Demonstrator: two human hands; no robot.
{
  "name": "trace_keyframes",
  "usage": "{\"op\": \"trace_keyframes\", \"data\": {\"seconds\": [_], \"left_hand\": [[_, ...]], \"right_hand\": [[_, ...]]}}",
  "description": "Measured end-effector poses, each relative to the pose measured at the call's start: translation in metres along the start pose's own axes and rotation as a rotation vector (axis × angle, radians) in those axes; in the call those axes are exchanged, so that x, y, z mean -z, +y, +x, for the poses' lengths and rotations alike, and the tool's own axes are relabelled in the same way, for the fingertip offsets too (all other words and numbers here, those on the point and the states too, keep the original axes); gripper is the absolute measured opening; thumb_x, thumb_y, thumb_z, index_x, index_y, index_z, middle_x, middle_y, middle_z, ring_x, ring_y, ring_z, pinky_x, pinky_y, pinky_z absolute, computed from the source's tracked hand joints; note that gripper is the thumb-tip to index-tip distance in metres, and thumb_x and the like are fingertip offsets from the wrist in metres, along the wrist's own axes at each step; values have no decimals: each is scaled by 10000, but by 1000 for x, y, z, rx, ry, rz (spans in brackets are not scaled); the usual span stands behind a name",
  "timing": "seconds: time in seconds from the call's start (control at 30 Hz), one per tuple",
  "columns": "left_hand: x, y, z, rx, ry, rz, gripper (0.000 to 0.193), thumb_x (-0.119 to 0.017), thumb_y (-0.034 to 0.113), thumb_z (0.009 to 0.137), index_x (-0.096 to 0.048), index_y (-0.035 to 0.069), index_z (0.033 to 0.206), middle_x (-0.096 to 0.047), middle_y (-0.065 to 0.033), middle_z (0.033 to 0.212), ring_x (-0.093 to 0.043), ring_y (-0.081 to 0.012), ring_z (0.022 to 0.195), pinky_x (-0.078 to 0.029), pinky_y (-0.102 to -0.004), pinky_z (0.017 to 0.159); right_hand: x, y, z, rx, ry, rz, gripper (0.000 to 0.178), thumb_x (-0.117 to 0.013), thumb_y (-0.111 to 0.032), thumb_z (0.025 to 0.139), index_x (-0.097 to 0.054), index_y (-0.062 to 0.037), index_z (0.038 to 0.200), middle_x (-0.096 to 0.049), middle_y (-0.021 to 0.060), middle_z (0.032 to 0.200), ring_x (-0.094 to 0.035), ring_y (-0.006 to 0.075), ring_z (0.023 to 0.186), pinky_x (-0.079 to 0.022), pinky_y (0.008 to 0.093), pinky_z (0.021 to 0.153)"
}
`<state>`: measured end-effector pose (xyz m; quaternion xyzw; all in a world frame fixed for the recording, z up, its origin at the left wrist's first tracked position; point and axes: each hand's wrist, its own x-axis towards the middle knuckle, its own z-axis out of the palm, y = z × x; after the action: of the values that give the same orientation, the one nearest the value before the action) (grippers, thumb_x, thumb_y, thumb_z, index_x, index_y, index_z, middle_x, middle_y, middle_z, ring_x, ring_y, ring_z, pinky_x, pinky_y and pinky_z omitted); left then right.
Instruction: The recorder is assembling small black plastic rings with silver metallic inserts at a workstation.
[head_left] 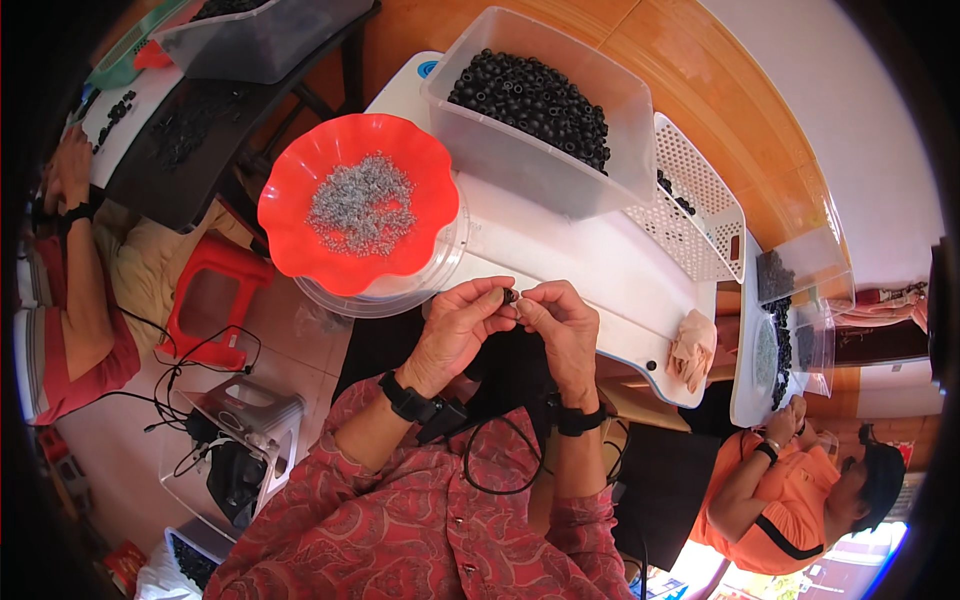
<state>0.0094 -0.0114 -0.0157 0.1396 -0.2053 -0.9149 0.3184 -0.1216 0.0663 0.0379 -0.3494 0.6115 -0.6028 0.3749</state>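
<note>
My left hand (460,325) pinches a small black ring-like part (511,296) between thumb and fingertips. Right beside it, my right hand (562,325) has thumb and forefinger closed at the part; whatever they hold is too small to make out. Both hands are over the near edge of a white table (530,240). To their upper left, a red wavy-rimmed bowl (285,170) contains a heap of tiny silvery pieces (360,205). Beyond the hands, a translucent bin (520,165) holds many black ring-shaped parts (530,105).
A white perforated basket (715,225) stands right of the bin, and a beige cloth (692,350) lies on the table's right corner. One person in orange (780,490) works at right, another person's arm (85,300) is at left. A red stool (205,300) and cables are on the left.
</note>
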Motion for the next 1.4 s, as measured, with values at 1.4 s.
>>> {"op": "trace_keyframes", "data": {"seconds": [1.4], "left_hand": [[11,-2,7,-15,-33,131,239,-552,47,964,-594,-28,1188,-658,-95,1028,-627,-136,858,-538,-248,764]], "right_hand": [[-6,-1,7,-82,32,-85,121,-687,-40,829,-629,30,910,-654,51,794,-620,84,682,-510,225,617]]}}
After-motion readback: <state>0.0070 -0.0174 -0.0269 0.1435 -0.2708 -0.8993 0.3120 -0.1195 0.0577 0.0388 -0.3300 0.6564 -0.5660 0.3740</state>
